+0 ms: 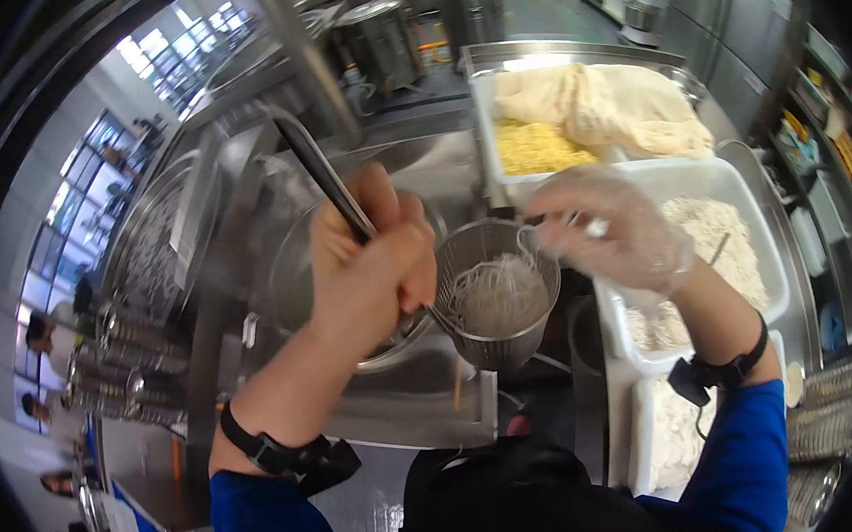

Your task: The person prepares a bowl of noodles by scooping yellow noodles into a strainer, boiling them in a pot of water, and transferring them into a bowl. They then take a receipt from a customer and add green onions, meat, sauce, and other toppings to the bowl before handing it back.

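My left hand (370,255) is bare and wrapped round the long dark handle (324,174) of a noodle strainer. The strainer's deep mesh basket (502,335) hangs just right of that hand, its mouth facing up. Thin, whitish translucent noodles (498,295) lie inside it. My right hand (618,231), in a clear plastic glove, is at the basket's right rim. Its fingers are bent together, with a few pale strands at the tips. Behind my left hand, a round pot opening (291,267) is partly hidden.
To the right stand white tubs: one with yellow noodles (537,147) partly under a cream cloth (623,100), another with pale noodles (714,233), a third (674,431) nearer me. More wire strainers (124,375) sit at left. A metal post (305,60) rises beyond the counter.
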A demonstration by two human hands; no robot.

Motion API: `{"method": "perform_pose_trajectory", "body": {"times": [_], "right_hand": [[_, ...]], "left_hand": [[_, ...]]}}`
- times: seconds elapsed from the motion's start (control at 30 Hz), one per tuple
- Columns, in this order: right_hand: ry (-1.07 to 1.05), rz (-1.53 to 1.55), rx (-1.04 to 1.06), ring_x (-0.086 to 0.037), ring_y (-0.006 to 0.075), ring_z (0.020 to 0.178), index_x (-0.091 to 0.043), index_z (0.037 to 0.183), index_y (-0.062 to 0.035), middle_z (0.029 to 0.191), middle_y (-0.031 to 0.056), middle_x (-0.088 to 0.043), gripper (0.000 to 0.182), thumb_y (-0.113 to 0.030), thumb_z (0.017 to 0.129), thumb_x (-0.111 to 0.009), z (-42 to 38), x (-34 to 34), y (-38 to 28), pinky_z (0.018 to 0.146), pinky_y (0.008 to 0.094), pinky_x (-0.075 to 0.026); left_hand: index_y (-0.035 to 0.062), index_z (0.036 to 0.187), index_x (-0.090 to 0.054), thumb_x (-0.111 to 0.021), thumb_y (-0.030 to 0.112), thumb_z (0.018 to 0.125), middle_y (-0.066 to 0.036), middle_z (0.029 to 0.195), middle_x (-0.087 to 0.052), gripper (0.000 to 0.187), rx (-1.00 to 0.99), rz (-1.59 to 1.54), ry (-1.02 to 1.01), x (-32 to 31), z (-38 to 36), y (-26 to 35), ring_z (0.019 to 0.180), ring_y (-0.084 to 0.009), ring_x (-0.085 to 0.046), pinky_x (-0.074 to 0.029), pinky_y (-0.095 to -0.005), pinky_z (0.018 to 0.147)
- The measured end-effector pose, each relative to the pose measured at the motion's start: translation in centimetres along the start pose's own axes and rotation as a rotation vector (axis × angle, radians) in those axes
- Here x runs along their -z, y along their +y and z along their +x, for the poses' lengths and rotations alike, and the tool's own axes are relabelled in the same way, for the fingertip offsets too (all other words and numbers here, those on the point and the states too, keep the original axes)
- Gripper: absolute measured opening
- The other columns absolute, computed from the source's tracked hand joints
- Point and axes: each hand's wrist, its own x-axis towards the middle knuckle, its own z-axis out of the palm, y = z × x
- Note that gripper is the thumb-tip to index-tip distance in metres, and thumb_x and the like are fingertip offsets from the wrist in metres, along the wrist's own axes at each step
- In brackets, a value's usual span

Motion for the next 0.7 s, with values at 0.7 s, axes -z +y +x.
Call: {"method": "perform_pose_trajectory", "body": {"times": [0.7], "right_hand": [[0.192,-0.075,-0.84,-0.066,0.0212,0.078,-0.067,0.093,0.0038,0.082,0.015,-0.068,0.019,-0.011,0.082,-0.062,-7.8,-24.3,6.3,0.072,0.0317,-0.052]], "left_hand": [[0.0042,0.068,-0.052,-0.064,0.006,0.078,-0.003,0.053,-0.051,0.016,-0.04,0.679,0.426,41.7,-0.1,5.0,0.039,-0.0101,-0.047,-0.034,-0.0239,0.036]]}}
